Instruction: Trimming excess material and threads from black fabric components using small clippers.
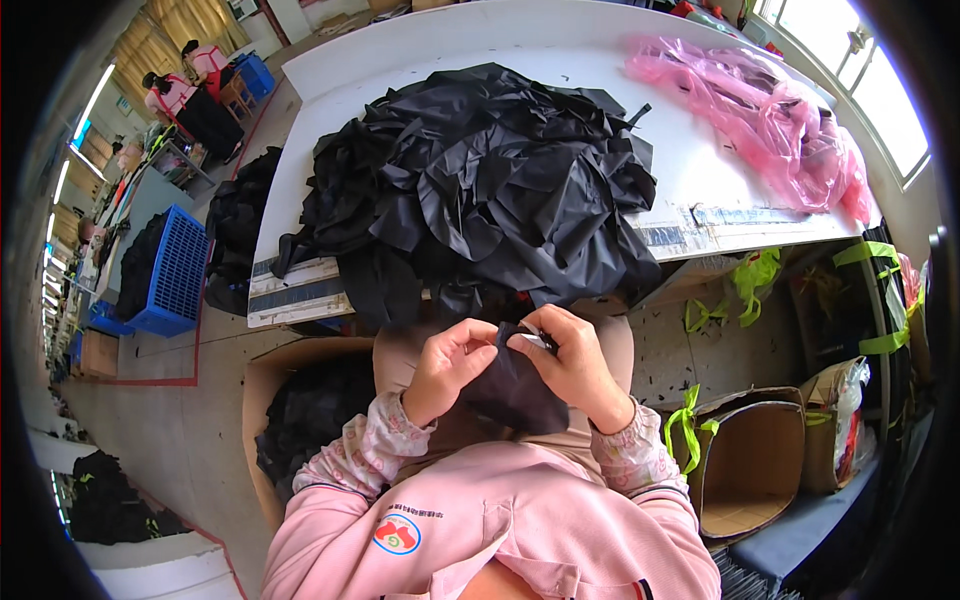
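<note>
Hands meet at your lap: your left hand (448, 368) and right hand (572, 366) both pinch a small black fabric piece (512, 392), holding its top edge up for close work. Beyond, more black fabric (480, 190) heaps on the desk (700, 190), within reach.

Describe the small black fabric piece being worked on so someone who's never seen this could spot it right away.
Start at the white worktable heaped with a big pile of black fabric pieces. Below its near edge, over the person's lap, the left hand and right hand pinch one small black fabric piece. Unlike the heap, it is single, off the table and held.
</note>
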Motion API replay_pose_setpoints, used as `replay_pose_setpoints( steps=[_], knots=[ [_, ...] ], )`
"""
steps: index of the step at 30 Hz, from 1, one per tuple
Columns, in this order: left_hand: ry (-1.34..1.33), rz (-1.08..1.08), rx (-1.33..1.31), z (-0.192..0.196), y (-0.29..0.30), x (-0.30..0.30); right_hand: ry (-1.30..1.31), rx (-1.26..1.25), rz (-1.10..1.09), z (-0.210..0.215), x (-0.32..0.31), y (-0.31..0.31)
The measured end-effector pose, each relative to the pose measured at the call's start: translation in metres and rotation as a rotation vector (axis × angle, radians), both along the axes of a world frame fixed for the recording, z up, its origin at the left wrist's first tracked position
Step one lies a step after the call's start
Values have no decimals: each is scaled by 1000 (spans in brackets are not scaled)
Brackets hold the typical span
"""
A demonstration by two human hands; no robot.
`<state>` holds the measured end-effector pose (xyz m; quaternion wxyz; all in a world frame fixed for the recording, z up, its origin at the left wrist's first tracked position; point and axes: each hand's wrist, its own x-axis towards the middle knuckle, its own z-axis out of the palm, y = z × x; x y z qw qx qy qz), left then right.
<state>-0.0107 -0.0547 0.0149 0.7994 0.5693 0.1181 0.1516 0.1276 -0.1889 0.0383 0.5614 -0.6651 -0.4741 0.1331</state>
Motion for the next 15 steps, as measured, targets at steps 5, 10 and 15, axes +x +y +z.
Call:
replay_pose_setpoints(
  steps=[5, 10, 15],
  knots=[
    [-72, 24, 430, 2, 2, 1, 12, -84, -1, 2, -1, 1],
    [-37, -76, 315, 7, 11, -2, 127, -75, 98, -5, 5, 1],
    [13, -170, -24, 3, 16, -3, 372, -35, 268, -7, 10, -1]
  ],
)
